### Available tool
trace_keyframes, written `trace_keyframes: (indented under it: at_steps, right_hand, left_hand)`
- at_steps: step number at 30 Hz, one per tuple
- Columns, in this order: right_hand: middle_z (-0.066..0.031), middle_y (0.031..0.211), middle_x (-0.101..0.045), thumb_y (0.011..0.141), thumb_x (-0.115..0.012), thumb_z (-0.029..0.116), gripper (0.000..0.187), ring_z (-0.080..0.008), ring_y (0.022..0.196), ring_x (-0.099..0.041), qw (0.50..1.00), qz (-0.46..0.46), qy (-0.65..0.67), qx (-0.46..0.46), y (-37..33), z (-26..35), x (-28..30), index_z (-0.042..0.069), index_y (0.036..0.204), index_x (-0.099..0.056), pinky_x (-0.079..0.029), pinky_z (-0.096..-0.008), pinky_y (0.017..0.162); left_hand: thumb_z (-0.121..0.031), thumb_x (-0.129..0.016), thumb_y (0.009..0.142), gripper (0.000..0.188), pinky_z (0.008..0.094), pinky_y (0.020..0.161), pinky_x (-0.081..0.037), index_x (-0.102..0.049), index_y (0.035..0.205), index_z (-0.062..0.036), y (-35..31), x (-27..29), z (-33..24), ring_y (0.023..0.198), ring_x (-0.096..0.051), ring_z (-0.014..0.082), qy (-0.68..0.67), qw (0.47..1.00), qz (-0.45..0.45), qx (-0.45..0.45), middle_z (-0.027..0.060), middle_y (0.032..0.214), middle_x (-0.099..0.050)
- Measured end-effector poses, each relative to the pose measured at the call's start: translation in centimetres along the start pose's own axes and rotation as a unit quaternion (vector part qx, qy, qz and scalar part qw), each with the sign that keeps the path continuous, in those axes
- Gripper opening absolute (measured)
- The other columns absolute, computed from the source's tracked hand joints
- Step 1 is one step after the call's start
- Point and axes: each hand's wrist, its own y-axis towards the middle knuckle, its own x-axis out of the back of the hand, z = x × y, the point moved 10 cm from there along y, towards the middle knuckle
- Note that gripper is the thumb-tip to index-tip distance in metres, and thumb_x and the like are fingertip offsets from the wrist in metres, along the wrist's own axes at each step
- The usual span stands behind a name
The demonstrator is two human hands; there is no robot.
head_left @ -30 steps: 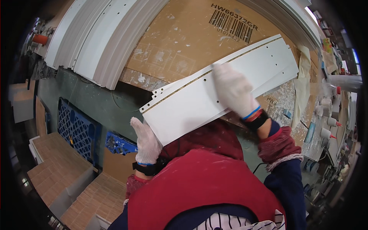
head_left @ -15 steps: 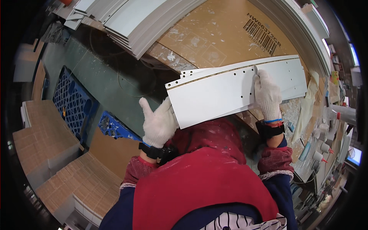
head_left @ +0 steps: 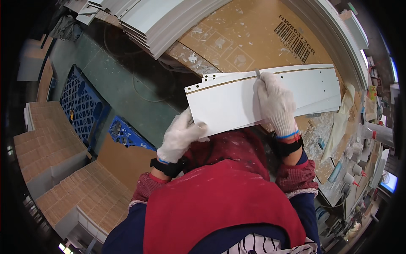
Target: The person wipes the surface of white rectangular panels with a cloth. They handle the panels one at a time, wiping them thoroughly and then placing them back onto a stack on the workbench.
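Observation:
A long white panel (head_left: 228, 106) with a brown groove along its far edge and drilled holes lies across the bench in front of me. My left hand (head_left: 182, 136), in a white knit glove, grips its left end, the thumb on the top face. My right hand (head_left: 277, 101), gloved likewise, is closed on a small flat grey tool (head_left: 257, 73), whose tip meets the groove. What kind of tool it is I cannot make out. Another white panel (head_left: 224, 76) shows from underneath at the far side.
Brown cardboard (head_left: 237, 38) covers the bench beyond the panels. White boards (head_left: 148, 21) are stacked at the far left. A blue plastic pallet (head_left: 82, 106) and stacks of brown-topped boards (head_left: 50, 139) stand left. Glue bottles with red tips (head_left: 351, 178) are at the right.
My right hand has slid left along the groove with the grey tool. My left hand has closed from spread fingers onto the panel's left end.

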Motion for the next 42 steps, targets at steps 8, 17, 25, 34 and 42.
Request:
trace_keyframes:
  at_steps: [8, 17, 25, 34, 42]
  right_hand:
    - [-0.0142, 0.084, -0.058, 0.079, -0.056, 0.007, 0.013, -0.0312, 0.073, -0.064, 0.983, 0.020, -0.080, 0.166, -0.1, 7.9, -5.1, 0.003, 0.091, -0.053, -0.051, -0.0407, 0.063]
    - [-0.0144, 0.083, -0.059, 0.080, -0.060, 0.010, 0.011, -0.0348, 0.072, -0.063, 0.957, 0.012, 0.145, 0.251, -2.1, 13.0, -5.5, 0.005, 0.088, -0.056, -0.051, -0.0432, 0.061]
    - [-0.0123, 0.085, -0.061, 0.081, -0.059, 0.019, 0.017, -0.0317, 0.080, -0.063, 0.909, 0.216, 0.133, 0.332, -5.0, 14.2, -8.1, 0.009, 0.095, -0.059, -0.051, -0.0428, 0.069]
    - [-0.0072, 0.084, -0.064, 0.087, -0.064, 0.013, 0.022, -0.0127, 0.074, -0.059, 0.954, 0.030, 0.248, -0.167, -12.2, -9.2, 3.9, 0.002, 0.106, -0.066, -0.049, -0.0265, 0.069]
    - [-0.0052, 0.083, -0.064, 0.091, -0.060, 0.020, 0.027, -0.0115, 0.076, -0.056, 0.853, -0.158, 0.220, -0.447, -25.6, -24.5, 5.0, -0.001, 0.109, -0.063, -0.048, -0.0285, 0.071]
  left_hand:
    - [-0.016, -0.069, 0.083, 0.043, 0.0231, 0.051, -0.048, -0.052, 0.117, 0.0032, -0.4, -1.2, -0.7, 0.071, -0.059, 0.0088, 0.059, 0.998, -0.007, 0.001, 0.0074, 0.093, -0.062]
    - [-0.015, -0.072, 0.081, 0.034, 0.0229, 0.048, -0.045, -0.055, 0.105, 0.0028, -0.4, 0.2, 0.5, 0.056, -0.057, 0.0078, 0.083, 0.996, -0.025, -0.026, 0.0050, 0.078, -0.062]
    - [-0.003, -0.067, 0.073, 0.025, 0.0271, 0.048, -0.048, -0.061, 0.096, 0.0051, -0.1, 0.7, -0.1, 0.050, -0.059, 0.0147, 0.246, 0.967, -0.059, 0.037, 0.0057, 0.060, -0.061]
    - [0.005, -0.057, 0.077, 0.051, 0.0252, 0.046, -0.046, -0.040, 0.125, 0.0068, -0.6, 1.2, 1.2, 0.049, -0.051, 0.0135, 0.029, 0.995, -0.089, 0.025, 0.0106, 0.077, -0.056]
    - [0.006, -0.056, 0.076, 0.049, 0.0211, 0.037, -0.036, -0.042, 0.123, 0.0067, -1.3, 4.2, 1.5, 0.042, -0.045, 0.0094, 0.039, 0.993, -0.105, 0.027, 0.0053, 0.067, -0.053]
